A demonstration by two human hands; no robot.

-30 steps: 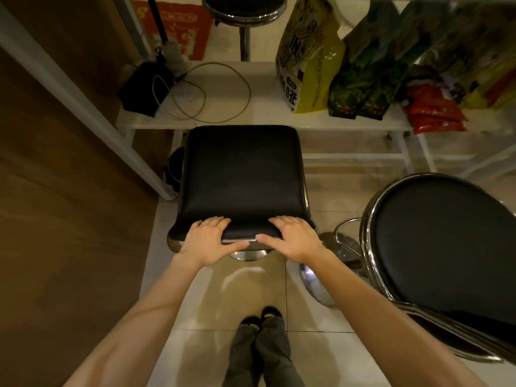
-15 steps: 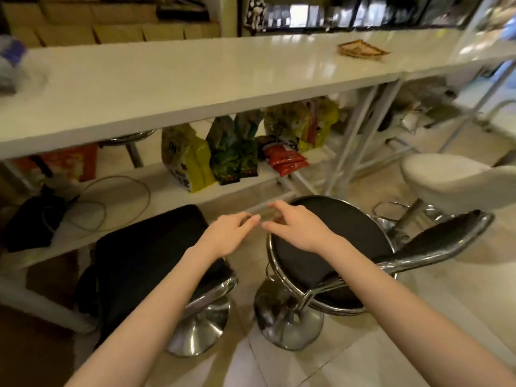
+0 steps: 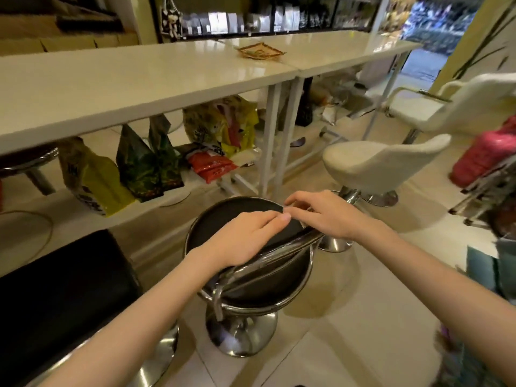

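Observation:
A round black stool (image 3: 220,227) with a chrome rim and pedestal base (image 3: 243,336) stands on the tiled floor in front of me. Its low black backrest (image 3: 282,243), edged with chrome tube, faces me. My left hand (image 3: 240,240) rests on top of the backrest with its fingers lying fairly straight along it. My right hand (image 3: 326,213) is at the backrest's right end, fingers curled over its top edge. The two hands almost touch at the fingertips.
A square black stool (image 3: 61,289) stands close on the left. A long white counter (image 3: 139,79) runs across, with snack bags (image 3: 139,169) on its lower shelf. White upholstered chairs (image 3: 377,166) stand to the right, a red bag (image 3: 485,155) beyond them.
My hands left the square stool's seat, swung right through the air and now sit on the round stool's backrest. The view has turned right and lifted.

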